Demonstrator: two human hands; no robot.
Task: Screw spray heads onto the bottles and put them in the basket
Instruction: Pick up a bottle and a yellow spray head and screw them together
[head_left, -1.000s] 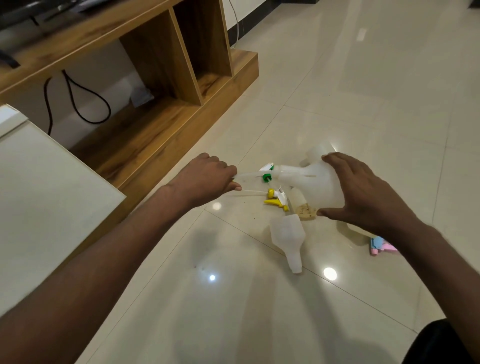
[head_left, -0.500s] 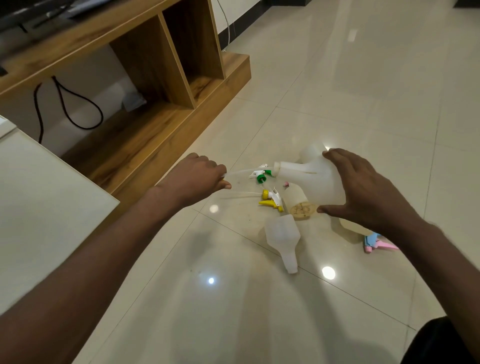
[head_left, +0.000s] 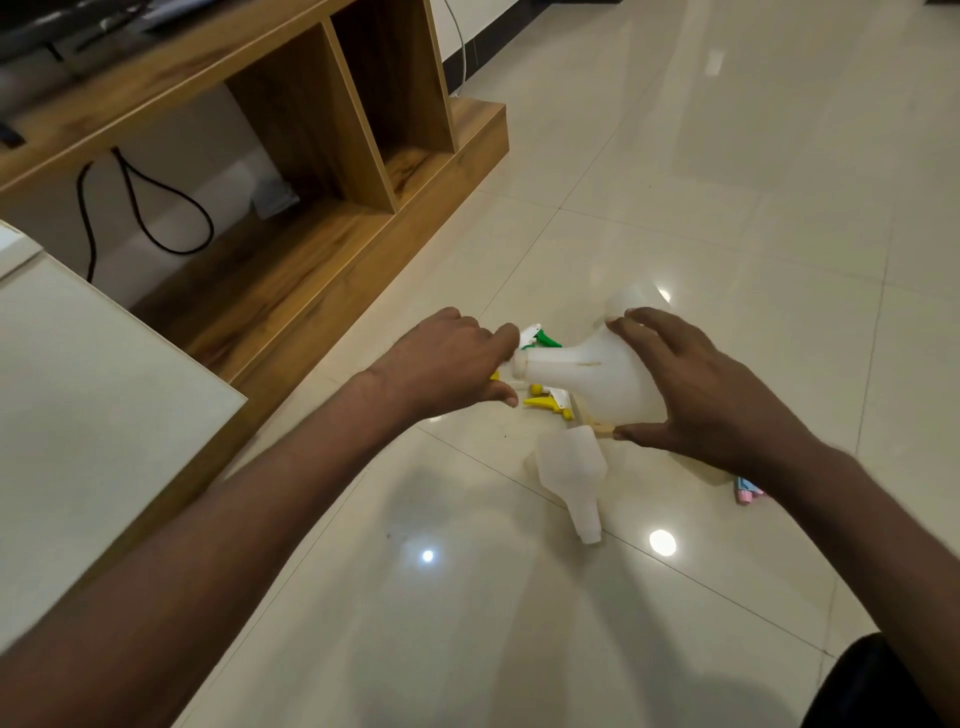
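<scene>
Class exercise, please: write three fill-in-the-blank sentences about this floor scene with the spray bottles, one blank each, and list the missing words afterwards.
1. The right hand grips a white plastic ____.
2. The spray head just beyond the left hand has a ____ trigger.
3. A second bottle lies on its side on the tiled ____.

Missing words: bottle; green; floor

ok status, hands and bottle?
Right hand gripping white bottle, held sideways off floor. Left hand at its neck, closed, contents hidden. Green spray head, yellow spray head, second bottle loose on floor. No basket visible.
</scene>
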